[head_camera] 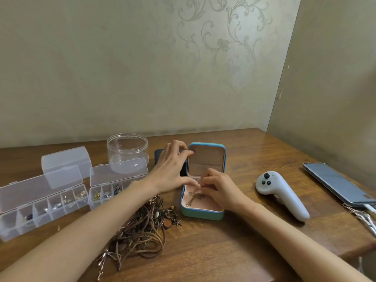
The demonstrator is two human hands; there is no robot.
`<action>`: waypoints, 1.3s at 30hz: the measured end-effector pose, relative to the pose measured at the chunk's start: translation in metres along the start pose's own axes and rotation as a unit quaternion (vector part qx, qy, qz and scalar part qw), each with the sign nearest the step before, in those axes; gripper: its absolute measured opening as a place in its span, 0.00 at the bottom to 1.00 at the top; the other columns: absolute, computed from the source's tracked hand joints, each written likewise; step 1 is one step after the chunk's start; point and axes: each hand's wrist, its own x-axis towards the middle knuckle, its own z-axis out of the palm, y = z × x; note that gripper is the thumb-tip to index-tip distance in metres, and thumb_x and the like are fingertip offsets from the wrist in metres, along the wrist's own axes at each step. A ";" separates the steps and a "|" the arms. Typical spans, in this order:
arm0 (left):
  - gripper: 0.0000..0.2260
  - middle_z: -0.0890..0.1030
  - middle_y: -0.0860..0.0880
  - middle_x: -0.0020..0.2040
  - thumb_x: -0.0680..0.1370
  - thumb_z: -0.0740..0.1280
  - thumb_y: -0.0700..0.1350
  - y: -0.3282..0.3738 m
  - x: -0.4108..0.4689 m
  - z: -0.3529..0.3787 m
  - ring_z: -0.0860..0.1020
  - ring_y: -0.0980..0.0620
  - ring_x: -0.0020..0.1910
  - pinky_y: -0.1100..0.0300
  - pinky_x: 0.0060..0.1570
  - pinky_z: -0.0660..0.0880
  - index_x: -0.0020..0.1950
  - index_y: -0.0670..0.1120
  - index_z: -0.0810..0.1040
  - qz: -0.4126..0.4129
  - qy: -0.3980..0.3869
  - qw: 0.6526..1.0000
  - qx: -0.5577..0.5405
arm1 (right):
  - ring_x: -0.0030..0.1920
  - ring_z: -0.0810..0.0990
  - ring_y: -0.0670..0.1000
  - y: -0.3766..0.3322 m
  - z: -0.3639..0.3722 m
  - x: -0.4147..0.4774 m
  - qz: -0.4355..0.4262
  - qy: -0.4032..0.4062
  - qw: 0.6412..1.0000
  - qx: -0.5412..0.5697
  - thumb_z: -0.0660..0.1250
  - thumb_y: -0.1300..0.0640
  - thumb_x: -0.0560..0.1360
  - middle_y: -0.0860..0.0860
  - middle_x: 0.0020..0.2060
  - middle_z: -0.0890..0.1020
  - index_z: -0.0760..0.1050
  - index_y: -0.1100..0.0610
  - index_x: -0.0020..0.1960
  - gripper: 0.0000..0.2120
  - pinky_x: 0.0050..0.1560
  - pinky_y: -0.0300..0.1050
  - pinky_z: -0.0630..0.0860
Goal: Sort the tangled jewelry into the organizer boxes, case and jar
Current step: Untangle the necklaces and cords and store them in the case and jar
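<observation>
**Pendant** (192,197): a gold cross, flat on the pink lining of the case (203,215). It sits just below your meeting fingertips and appears apart from them. Any chain running up from it is too fine to make out.

**Left hand** (173,169): your fingers are nearly straight and spread. The fingertips rest against the left edge of the raised lid (206,159). The thumb reaches down to meet your right fingertips.

**Right hand** (220,187): your fingers are curled, tips bunched together above the head of the cross. Whether they pinch a chain or nothing cannot be told.

**Step in hand (judged):** seating the pendant in the case.
- Keep your left fingertips on the lid so it stays up.
- Feed any chain down slowly, in a loose coil beside the cross.
- Keep every loop inside the rim so the lid can close.

**Tangle** (142,226): cords lying under your left wrist, near the case wall. Lift that wrist rather than slide it, or it may drag cords along.

**Boxes** (12,233) and **jar** (127,159): both lie beyond the back of your left hand, well apart from your fingers.
</observation>
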 end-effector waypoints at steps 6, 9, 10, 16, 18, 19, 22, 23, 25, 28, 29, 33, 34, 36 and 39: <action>0.41 0.62 0.49 0.61 0.66 0.72 0.64 0.000 -0.021 0.008 0.62 0.53 0.61 0.62 0.65 0.61 0.70 0.42 0.65 0.034 -0.132 0.991 -0.012 | 0.31 0.79 0.43 -0.020 -0.029 0.014 0.174 0.038 0.931 0.319 0.73 0.60 0.71 0.49 0.30 0.82 0.80 0.58 0.37 0.05 0.34 0.35 0.74; 0.31 0.69 0.53 0.54 0.69 0.74 0.56 0.011 -0.025 0.014 0.68 0.61 0.51 0.67 0.55 0.68 0.66 0.45 0.68 -0.036 -0.083 0.981 -0.169 | 0.29 0.78 0.41 -0.034 -0.043 0.023 0.181 -0.011 0.928 0.326 0.73 0.59 0.72 0.47 0.27 0.80 0.77 0.60 0.37 0.07 0.30 0.31 0.72; 0.27 0.72 0.56 0.51 0.70 0.74 0.52 0.015 -0.022 0.012 0.70 0.65 0.45 0.70 0.48 0.70 0.65 0.46 0.68 -0.083 -0.067 0.964 -0.243 | 0.28 0.77 0.40 -0.037 -0.046 0.026 0.182 -0.025 0.927 0.326 0.72 0.60 0.73 0.46 0.26 0.80 0.77 0.60 0.38 0.07 0.29 0.30 0.71; 0.11 0.84 0.47 0.43 0.72 0.72 0.38 0.022 -0.004 -0.002 0.82 0.57 0.42 0.68 0.41 0.76 0.51 0.44 0.74 -0.165 -0.083 0.877 -0.444 | 0.28 0.76 0.43 -0.040 -0.049 0.038 0.199 0.003 0.932 0.303 0.75 0.61 0.70 0.50 0.28 0.79 0.78 0.62 0.39 0.06 0.28 0.32 0.71; 0.06 0.83 0.47 0.37 0.73 0.70 0.35 0.023 -0.005 -0.004 0.82 0.58 0.34 0.69 0.33 0.73 0.47 0.43 0.75 -0.168 -0.073 0.866 -0.466 | 0.29 0.76 0.44 -0.039 -0.049 0.039 0.207 0.007 0.920 0.333 0.74 0.62 0.70 0.50 0.28 0.79 0.78 0.60 0.38 0.06 0.29 0.33 0.72; 0.04 0.82 0.48 0.34 0.74 0.69 0.35 0.023 -0.005 -0.006 0.81 0.58 0.31 0.70 0.30 0.72 0.45 0.42 0.76 -0.169 -0.064 0.864 -0.470 | 0.29 0.76 0.45 -0.038 -0.050 0.039 0.214 -0.005 0.906 0.365 0.73 0.62 0.71 0.51 0.29 0.79 0.77 0.59 0.37 0.06 0.30 0.34 0.73; 0.03 0.82 0.47 0.33 0.76 0.66 0.36 0.018 -0.007 -0.009 0.80 0.57 0.29 0.70 0.27 0.71 0.43 0.41 0.77 -0.185 -0.023 0.854 -0.485 | 0.29 0.73 0.46 -0.036 -0.055 0.036 0.234 -0.079 0.858 0.450 0.71 0.61 0.72 0.51 0.30 0.77 0.77 0.57 0.38 0.05 0.31 0.37 0.73; 0.03 0.82 0.46 0.34 0.76 0.66 0.36 0.016 -0.007 -0.010 0.79 0.57 0.29 0.69 0.28 0.72 0.43 0.41 0.77 -0.195 -0.007 0.851 -0.487 | 0.28 0.72 0.45 -0.036 -0.057 0.035 0.233 -0.099 0.855 0.453 0.70 0.62 0.73 0.51 0.29 0.77 0.78 0.58 0.40 0.04 0.30 0.36 0.72; 0.03 0.82 0.46 0.34 0.77 0.66 0.38 0.014 -0.008 -0.013 0.78 0.57 0.29 0.69 0.28 0.72 0.43 0.41 0.78 -0.209 0.022 0.854 -0.477 | 0.29 0.73 0.44 -0.034 -0.060 0.032 0.224 -0.111 0.865 0.434 0.68 0.64 0.74 0.50 0.30 0.78 0.79 0.59 0.44 0.02 0.30 0.35 0.71; 0.05 0.81 0.48 0.32 0.78 0.66 0.40 0.013 -0.008 -0.017 0.73 0.59 0.26 0.71 0.26 0.67 0.42 0.43 0.78 -0.205 0.058 0.865 -0.453 | 0.31 0.73 0.45 -0.029 -0.062 0.029 0.225 -0.104 0.881 0.402 0.68 0.66 0.74 0.50 0.33 0.81 0.82 0.60 0.48 0.06 0.34 0.36 0.72; 0.05 0.81 0.48 0.31 0.78 0.66 0.41 0.012 -0.007 -0.018 0.73 0.59 0.26 0.71 0.26 0.66 0.42 0.43 0.78 -0.207 0.068 0.867 -0.447 | 0.31 0.73 0.45 -0.027 -0.063 0.028 0.231 -0.103 0.883 0.395 0.68 0.66 0.74 0.50 0.34 0.81 0.82 0.60 0.48 0.06 0.35 0.36 0.73; 0.05 0.81 0.50 0.31 0.78 0.66 0.42 0.007 -0.008 -0.021 0.73 0.60 0.26 0.71 0.28 0.68 0.45 0.41 0.78 -0.219 0.078 0.879 -0.416 | 0.31 0.73 0.46 -0.024 -0.067 0.026 0.244 -0.075 0.898 0.359 0.70 0.64 0.73 0.51 0.30 0.79 0.82 0.62 0.45 0.03 0.35 0.38 0.74; 0.05 0.81 0.50 0.31 0.78 0.66 0.41 0.007 -0.009 -0.020 0.73 0.61 0.26 0.71 0.28 0.68 0.45 0.40 0.78 -0.221 0.076 0.882 -0.410 | 0.30 0.73 0.46 -0.025 -0.068 0.026 0.240 -0.062 0.901 0.355 0.71 0.63 0.72 0.52 0.29 0.79 0.82 0.62 0.44 0.03 0.35 0.38 0.74; 0.05 0.81 0.48 0.31 0.78 0.66 0.40 0.006 -0.011 -0.018 0.73 0.61 0.26 0.70 0.29 0.69 0.45 0.39 0.78 -0.226 0.059 0.890 -0.391 | 0.30 0.74 0.46 -0.026 -0.070 0.025 0.233 -0.032 0.906 0.351 0.72 0.61 0.71 0.52 0.29 0.79 0.82 0.62 0.44 0.04 0.33 0.37 0.75; 0.04 0.82 0.48 0.34 0.77 0.66 0.40 0.005 -0.014 -0.020 0.74 0.59 0.27 0.68 0.30 0.69 0.44 0.40 0.79 -0.218 -0.076 0.901 -0.367 | 0.32 0.77 0.47 -0.028 -0.071 0.025 0.216 0.000 0.915 0.341 0.72 0.61 0.71 0.53 0.33 0.82 0.83 0.63 0.45 0.06 0.34 0.37 0.77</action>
